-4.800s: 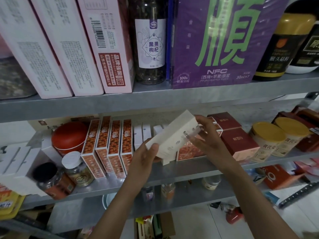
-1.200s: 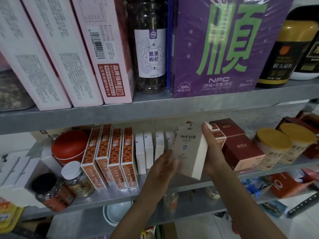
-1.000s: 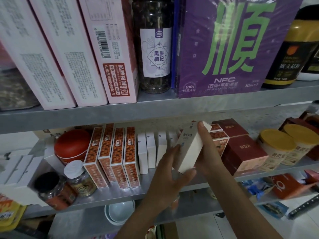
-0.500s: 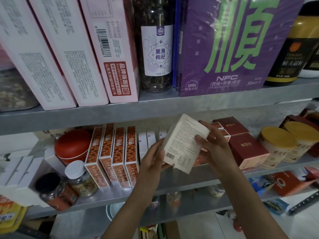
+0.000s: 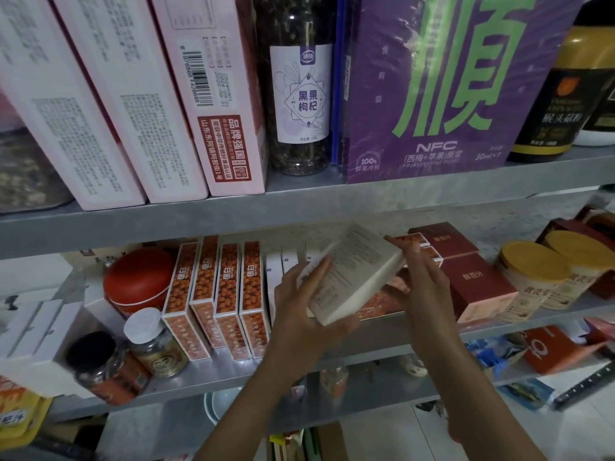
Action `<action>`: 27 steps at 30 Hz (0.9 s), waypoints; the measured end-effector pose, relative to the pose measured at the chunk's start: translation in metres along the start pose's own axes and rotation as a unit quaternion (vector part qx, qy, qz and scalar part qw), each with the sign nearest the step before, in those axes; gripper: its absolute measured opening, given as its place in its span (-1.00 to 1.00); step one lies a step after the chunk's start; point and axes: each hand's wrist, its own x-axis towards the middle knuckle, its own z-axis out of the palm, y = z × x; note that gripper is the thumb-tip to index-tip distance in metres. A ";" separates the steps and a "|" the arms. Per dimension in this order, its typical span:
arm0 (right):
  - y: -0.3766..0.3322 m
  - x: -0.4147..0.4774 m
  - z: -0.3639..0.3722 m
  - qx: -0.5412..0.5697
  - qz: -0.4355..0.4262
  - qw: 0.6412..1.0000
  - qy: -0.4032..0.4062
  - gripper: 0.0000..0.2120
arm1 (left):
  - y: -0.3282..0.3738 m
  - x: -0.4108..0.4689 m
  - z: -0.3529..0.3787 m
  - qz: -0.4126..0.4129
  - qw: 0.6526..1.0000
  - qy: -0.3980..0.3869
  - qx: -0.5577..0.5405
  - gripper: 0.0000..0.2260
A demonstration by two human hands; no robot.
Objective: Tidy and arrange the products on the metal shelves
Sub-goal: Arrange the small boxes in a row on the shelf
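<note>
Tilted white box (image 5: 354, 277), print up; left fingers (image 5: 311, 279) grip it, right fingers (image 5: 417, 262) straight.

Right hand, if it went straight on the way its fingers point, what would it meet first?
Probably the small orange-printed boxes stacked just beyond the fingertips of the right hand, though depth is hard to judge.

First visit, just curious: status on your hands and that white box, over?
Left hand grips tilted white printed cardboard box. Right hand flat against its right end. Box off the metal shelf, unplaced. View behind it blocked.
</note>
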 end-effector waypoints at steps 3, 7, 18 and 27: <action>-0.004 0.008 -0.017 -0.065 -0.062 0.990 -0.104 -0.74 | 0.003 0.000 -0.014 -0.088 0.977 -0.027 -0.192 -0.48; -0.007 0.016 -0.035 -0.182 -0.143 0.947 -0.223 -0.53 | 0.000 0.004 -0.022 -0.156 0.939 -0.024 -0.304 -0.65; 0.002 0.019 -0.025 -0.189 -0.181 0.950 -0.171 -0.38 | -0.010 0.017 -0.029 -0.207 0.898 -0.057 -0.385 -0.40; 0.021 0.023 -0.005 -0.121 -0.123 0.983 0.056 -0.47 | -0.036 0.026 -0.006 0.021 0.924 -0.064 0.376 -0.50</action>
